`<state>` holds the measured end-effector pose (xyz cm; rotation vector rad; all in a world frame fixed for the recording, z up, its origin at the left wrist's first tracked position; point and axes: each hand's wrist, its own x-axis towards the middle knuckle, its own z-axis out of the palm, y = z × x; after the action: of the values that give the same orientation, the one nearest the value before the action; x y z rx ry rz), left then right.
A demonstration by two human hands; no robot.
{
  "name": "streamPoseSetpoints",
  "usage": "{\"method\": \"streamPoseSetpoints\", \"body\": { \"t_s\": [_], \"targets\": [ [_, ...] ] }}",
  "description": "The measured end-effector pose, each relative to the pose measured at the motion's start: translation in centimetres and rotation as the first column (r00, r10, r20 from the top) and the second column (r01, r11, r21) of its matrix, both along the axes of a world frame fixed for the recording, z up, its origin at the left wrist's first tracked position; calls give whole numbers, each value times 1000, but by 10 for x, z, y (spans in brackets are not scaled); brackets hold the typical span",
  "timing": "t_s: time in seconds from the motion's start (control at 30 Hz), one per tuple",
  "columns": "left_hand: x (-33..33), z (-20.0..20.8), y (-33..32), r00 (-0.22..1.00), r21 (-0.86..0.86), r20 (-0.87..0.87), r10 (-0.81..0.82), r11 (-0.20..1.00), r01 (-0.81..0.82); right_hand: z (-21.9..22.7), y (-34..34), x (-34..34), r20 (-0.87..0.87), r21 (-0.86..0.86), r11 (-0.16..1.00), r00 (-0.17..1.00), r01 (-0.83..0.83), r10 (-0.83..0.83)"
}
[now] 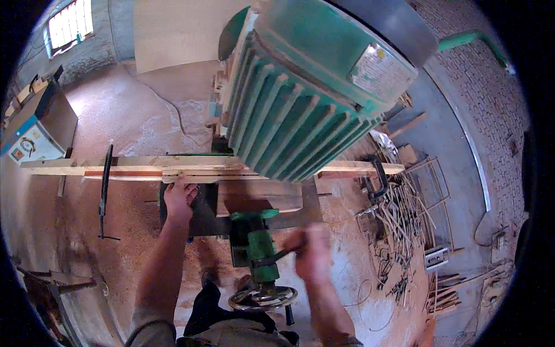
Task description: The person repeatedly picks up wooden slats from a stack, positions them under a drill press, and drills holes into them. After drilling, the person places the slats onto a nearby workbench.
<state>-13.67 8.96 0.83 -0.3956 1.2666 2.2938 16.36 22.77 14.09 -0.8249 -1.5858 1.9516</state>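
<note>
A large green ribbed motor (300,98) fills the upper middle, above a machine table (309,211). Beneath it a long pale wooden beam (127,163) runs from left to right, with thin wooden strips (222,178) along its near side. My left hand (180,199) is at a wooden strip left of the motor, fingers curled at its edge; its exact hold is partly hidden. My right hand (314,254), blurred, is closed around the end of a dark lever (277,257) on the green column. A metal handwheel (263,298) sits below that column, close to my body.
Black clamps (106,191) cross the beam at the left, and another clamp (378,179) is at the right. Wood offcuts (399,222) lie heaped on the floor at right. A cabinet (43,127) with a dial stands far left; a pale board (173,34) leans behind.
</note>
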Motion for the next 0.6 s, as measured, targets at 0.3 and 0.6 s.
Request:
{"method": "streamPoseSetpoints", "body": {
  "t_s": [0.3,0.6],
  "targets": [
    [1,6,5,998,-10,-43,-45,999,45,15,-101,-107,637,454,459,639,-763,431],
    [-4,-9,-20,977,85,-146,157,986,-146,355,169,-16,-464,760,452,877,468,-127]
  ]
}}
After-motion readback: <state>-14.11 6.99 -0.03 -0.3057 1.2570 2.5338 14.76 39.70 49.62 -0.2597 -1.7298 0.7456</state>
